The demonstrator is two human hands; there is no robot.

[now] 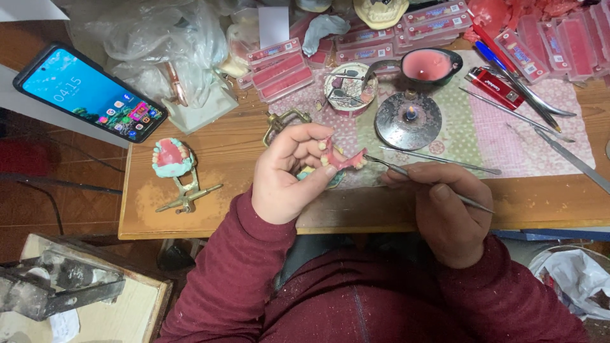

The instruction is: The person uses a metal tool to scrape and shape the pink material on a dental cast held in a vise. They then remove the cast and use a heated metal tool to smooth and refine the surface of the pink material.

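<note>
Left hand [286, 173] pinched a pink wax denture [342, 157] with small teeth, fingers [323, 150] clamped on its left end, lifted just above the near edge of the tabletop [216, 159]. Probably held up and tilted so the working side faced the tool. Right hand [448, 213] gripped a thin metal instrument [413, 174] pen-style, fingers closed around the shaft, tip touching or just at the denture's right end; exact contact was hard to tell. Right hand rested low near the tabletop edge, likely for steadiness.

Just beyond the hands sat a small burner [408, 119] on a round metal base, flame lit, near enough to heat the tool tip, as a guess. Far of it was a black ladle-like cup of pink wax [427, 65]. A red lighter [497, 87] and several long metal tools [438, 159] lay to the right on a patterned cloth [483, 133]. Trays of pink-backed teeth [279, 67] were stacked at the far side. Left on the tabletop: a second denture model on a metal articulator [175, 168], and a phone [90, 92] with lit screen propped far left.

Something teal sat under the left hand, mostly hidden. A brass frame behind the left hand was partly covered. Far-edge items were cut off; plastic bags [159, 38] hid what was behind. Bottom-left grey object was unclear.
</note>
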